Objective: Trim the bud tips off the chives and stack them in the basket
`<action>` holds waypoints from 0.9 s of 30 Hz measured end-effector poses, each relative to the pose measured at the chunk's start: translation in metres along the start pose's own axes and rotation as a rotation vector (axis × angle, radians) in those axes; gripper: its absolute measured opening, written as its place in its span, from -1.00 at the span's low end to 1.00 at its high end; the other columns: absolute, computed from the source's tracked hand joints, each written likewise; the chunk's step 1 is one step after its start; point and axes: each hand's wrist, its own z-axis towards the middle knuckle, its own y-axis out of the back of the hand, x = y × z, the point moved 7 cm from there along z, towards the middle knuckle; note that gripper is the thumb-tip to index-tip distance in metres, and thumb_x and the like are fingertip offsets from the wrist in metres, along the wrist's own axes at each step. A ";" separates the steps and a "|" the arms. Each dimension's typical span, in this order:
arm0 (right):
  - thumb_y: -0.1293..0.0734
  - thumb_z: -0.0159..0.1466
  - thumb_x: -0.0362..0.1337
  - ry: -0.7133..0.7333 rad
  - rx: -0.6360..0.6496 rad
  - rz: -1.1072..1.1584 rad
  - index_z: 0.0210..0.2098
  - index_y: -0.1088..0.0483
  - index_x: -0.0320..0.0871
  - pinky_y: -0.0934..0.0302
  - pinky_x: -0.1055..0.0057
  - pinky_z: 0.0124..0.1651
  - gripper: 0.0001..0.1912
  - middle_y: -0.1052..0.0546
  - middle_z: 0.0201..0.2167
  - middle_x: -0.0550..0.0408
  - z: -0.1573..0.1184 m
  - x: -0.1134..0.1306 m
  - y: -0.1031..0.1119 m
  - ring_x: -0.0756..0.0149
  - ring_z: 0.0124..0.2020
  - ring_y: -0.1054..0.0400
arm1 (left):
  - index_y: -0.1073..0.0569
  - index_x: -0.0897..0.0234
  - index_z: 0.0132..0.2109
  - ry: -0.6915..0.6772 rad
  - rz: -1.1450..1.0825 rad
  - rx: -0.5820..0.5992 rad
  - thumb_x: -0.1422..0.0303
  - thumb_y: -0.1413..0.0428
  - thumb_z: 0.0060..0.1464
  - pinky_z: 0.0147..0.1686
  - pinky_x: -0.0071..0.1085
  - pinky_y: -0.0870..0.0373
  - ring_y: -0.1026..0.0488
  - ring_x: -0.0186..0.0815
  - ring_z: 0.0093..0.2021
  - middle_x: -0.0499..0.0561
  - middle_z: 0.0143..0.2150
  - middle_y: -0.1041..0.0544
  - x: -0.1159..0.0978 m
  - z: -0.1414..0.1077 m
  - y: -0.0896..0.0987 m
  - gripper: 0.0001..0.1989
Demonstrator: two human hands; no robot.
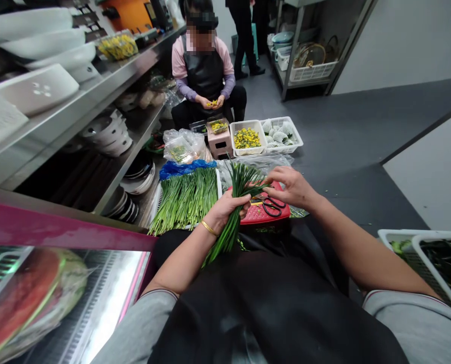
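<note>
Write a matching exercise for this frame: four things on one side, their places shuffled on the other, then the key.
Things:
1. bunch of long, thin green stalks
2. metal scissors with black looped handles
3. thin gold-coloured bangle
4. crinkled blue plastic sheet

Places:
A. around the left wrist
B. at the far end of the white plastic tray
C. gripped in the left hand
D. on the red textured plastic surface

Pairs: 1-C, 2-D, 3-A, 4-B
</note>
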 end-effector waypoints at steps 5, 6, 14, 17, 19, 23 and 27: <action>-0.23 0.28 -0.16 0.188 -0.078 -0.253 -0.45 -0.45 -0.15 -0.19 0.19 -0.01 -0.72 -0.48 -0.46 0.03 -0.003 0.013 0.008 0.28 -0.37 -0.35 | -0.39 0.41 -0.04 0.042 0.006 0.011 0.19 -0.35 -0.27 -0.72 -0.60 -0.07 -0.18 -0.54 -0.73 -0.16 -0.66 -0.32 0.005 0.003 0.000 -0.36; -0.23 0.28 -0.15 0.194 -0.071 -0.235 -0.44 -0.45 -0.15 -0.20 0.20 -0.03 -0.72 -0.49 -0.45 0.02 -0.004 0.013 0.008 0.27 -0.35 -0.36 | -0.38 0.41 -0.03 0.051 0.000 0.025 0.20 -0.35 -0.26 -0.72 -0.61 -0.07 -0.18 -0.54 -0.73 -0.16 -0.66 -0.32 0.006 0.003 0.001 -0.36; -0.30 0.21 -0.22 0.060 0.151 0.224 -0.45 -0.43 -0.15 -0.21 0.42 -0.29 -0.83 -0.50 -0.48 0.09 -0.013 0.007 0.004 0.38 -0.42 -0.35 | -0.34 0.37 0.13 0.081 -0.020 0.145 0.22 -0.32 -0.18 -0.70 -0.61 -0.08 -0.17 -0.55 -0.72 -0.17 -0.64 -0.31 0.008 -0.001 -0.003 -0.29; -0.34 0.14 -0.22 -0.090 0.040 0.332 -0.52 -0.41 -0.17 -0.16 0.44 -0.36 -0.83 -0.46 -0.54 0.13 -0.015 -0.001 0.006 0.41 -0.49 -0.30 | -0.30 0.32 0.17 0.056 -0.044 0.176 0.21 -0.32 -0.16 -0.67 -0.61 -0.11 -0.20 -0.54 -0.71 -0.17 -0.62 -0.31 0.007 -0.004 -0.006 -0.26; -0.37 0.07 -0.22 -0.246 -0.094 0.436 -0.58 -0.38 -0.17 -0.14 0.46 -0.41 -0.82 -0.41 -0.61 0.17 -0.018 -0.010 -0.002 0.44 -0.54 -0.25 | -0.29 0.30 0.16 0.046 -0.055 0.180 0.20 -0.32 -0.16 -0.68 -0.61 -0.12 -0.20 -0.53 -0.71 -0.18 -0.61 -0.31 0.008 -0.004 -0.007 -0.27; -0.36 -0.03 -0.18 -0.642 -0.471 0.930 -0.61 -0.30 -0.14 -0.14 0.47 -0.51 -0.80 -0.38 -0.66 0.22 -0.029 -0.037 -0.045 0.45 -0.62 -0.22 | -0.32 0.32 0.09 0.060 -0.042 0.113 0.19 -0.33 -0.20 -0.70 -0.61 -0.10 -0.20 -0.52 -0.72 -0.18 -0.63 -0.31 0.010 -0.001 -0.005 -0.30; -0.38 -0.11 -0.19 -0.829 -0.742 1.138 -0.62 -0.27 -0.13 -0.24 0.47 -0.45 -0.79 -0.38 -0.68 0.25 -0.037 -0.070 -0.064 0.45 -0.61 -0.28 | -0.36 0.35 -0.16 0.043 -0.034 0.022 0.17 -0.36 -0.27 -0.72 -0.60 -0.10 -0.18 -0.53 -0.74 -0.18 -0.65 -0.31 0.007 0.001 0.001 -0.44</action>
